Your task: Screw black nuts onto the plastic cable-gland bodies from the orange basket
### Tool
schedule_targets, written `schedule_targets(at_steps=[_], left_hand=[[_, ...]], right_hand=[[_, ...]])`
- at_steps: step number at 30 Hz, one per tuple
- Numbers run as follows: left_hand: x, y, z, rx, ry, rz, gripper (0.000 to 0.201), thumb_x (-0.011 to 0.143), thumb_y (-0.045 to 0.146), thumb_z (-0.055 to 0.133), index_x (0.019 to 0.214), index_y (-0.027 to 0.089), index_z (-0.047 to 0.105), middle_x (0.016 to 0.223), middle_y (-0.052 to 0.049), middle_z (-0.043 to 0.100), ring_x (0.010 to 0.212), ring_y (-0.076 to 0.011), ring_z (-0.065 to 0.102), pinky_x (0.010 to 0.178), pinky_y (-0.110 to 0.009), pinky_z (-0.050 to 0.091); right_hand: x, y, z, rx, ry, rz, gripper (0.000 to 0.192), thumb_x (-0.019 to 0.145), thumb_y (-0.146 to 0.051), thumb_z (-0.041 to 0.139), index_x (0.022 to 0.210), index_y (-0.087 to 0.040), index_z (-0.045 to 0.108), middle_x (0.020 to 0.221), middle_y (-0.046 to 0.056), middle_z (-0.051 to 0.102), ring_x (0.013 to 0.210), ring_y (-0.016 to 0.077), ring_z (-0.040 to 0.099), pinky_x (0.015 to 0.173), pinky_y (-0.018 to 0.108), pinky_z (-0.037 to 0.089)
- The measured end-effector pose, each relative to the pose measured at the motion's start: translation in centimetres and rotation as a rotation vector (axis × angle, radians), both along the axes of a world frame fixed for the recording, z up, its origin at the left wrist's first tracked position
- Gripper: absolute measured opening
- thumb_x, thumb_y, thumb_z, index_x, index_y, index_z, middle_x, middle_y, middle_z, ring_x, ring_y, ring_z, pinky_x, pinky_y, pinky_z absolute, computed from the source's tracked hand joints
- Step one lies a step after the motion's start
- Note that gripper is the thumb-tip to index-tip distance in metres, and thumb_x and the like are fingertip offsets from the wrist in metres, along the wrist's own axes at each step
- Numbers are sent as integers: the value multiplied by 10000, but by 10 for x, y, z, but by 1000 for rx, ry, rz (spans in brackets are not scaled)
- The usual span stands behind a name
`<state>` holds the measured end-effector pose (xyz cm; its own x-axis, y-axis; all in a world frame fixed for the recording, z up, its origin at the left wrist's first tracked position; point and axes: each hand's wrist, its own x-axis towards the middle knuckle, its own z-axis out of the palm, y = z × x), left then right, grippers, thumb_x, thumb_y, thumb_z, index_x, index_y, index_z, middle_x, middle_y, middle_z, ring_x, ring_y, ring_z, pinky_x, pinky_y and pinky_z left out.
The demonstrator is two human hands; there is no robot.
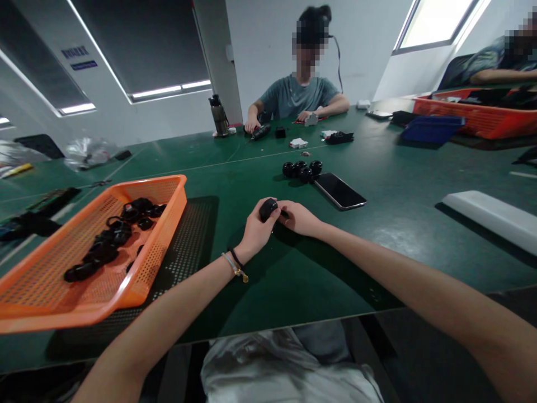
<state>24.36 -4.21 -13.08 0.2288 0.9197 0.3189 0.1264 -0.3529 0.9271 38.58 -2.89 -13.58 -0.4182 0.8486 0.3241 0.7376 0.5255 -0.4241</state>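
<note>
Head view: left hand [257, 228] pinching small black part [267, 209] at table centre, right hand [298, 218] touching its other end, fingers curled narrow. Beyond: cluster of black parts [302, 169], phone [339, 190] just beside. Left: orange basket [50, 291] holding black rings [109, 240]. Co-worker [300, 95] seated across green table [403, 224].

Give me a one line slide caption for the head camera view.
Both hands, left hand and right hand, hold a small black part above the green table.
</note>
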Motion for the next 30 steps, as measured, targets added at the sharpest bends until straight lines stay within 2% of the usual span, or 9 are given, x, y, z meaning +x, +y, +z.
schedule_targets(at_steps=[8,15,19,22,24,26,30], left_hand=[[-2,0,0,53,126,-11,200,779,214,559,978,200,550,977,-37,619,950,-181,561,889,-318,430],[-5,-1,2,58,186,113,232,788,248,555,1019,232,584,1042,-41,592,1057,-203,478,973,-357,356],[-14,4,1,-13,123,208,200,812,229,471,991,195,554,1062,-60,553,1045,-184,479,973,-333,355],[-29,6,3,-108,136,215,240,813,169,365,1002,180,512,1001,-58,554,953,-166,518,888,-313,411],[-41,4,6,-136,218,219,322,783,141,357,1082,175,471,906,-44,549,856,-162,535,817,-307,439],[-52,1,10,-98,355,202,339,773,140,340,1073,183,491,853,-35,533,827,-168,533,805,-316,441],[-64,-3,17,-14,677,152,282,778,167,316,786,188,598,880,-57,514,888,-192,518,868,-347,418]], right_hand=[[-1,-4,3,11,-71,-30,218,723,-77,480,897,-129,601,1006,131,657,974,262,599,859,387,481],[2,1,-6,62,-31,20,241,745,-113,485,947,-161,606,1094,112,641,1049,252,581,908,405,464],[4,2,-8,53,-33,17,299,747,-107,481,1016,-156,602,1160,108,619,1121,246,547,971,437,425],[3,0,-7,24,-42,-17,292,769,-126,472,1026,-156,609,1185,106,608,1151,242,527,994,447,406],[2,0,-6,23,-39,-21,289,780,-141,469,1032,-171,608,1191,93,607,1157,232,523,998,447,403],[1,-1,-6,32,-38,-16,289,785,-146,468,1038,-177,606,1189,87,609,1153,225,527,998,445,404],[1,-1,-5,36,-41,-18,285,788,-143,464,1032,-174,608,1189,92,608,1137,225,538,997,451,403]])
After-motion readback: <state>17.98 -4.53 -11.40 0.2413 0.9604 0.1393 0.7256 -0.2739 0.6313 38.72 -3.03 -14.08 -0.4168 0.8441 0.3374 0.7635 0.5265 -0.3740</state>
